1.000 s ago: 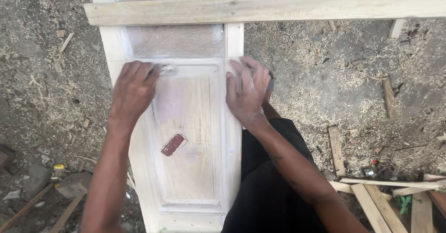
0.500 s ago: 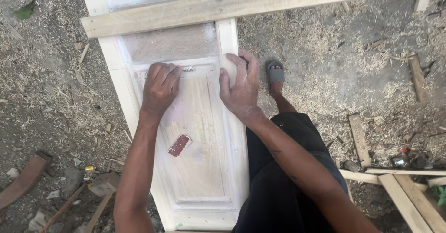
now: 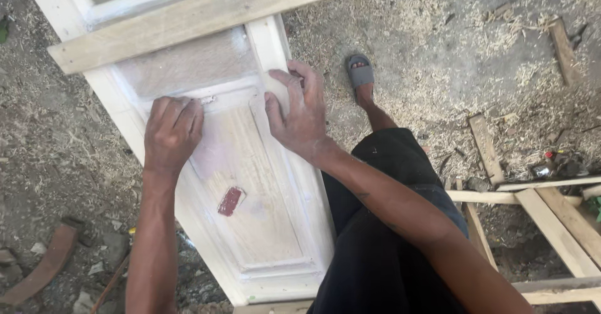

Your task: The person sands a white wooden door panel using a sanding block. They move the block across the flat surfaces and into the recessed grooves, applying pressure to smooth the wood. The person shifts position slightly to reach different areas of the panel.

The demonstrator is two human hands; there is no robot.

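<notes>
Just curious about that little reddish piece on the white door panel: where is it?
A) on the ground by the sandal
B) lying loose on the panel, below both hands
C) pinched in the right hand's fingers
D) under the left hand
B: the reddish piece lies alone on the door panel, apart from the left hand and right hand.

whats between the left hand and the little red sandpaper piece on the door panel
Nothing: in the head view, only bare pale panel wood of the white-primed wooden door lies between the left hand and the small red sandpaper piece.

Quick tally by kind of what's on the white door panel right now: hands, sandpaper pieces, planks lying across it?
Hands: 2, left hand and right hand
Sandpaper pieces: 1, red sandpaper
Planks across the panel: 1, plank
Total: 4
</notes>
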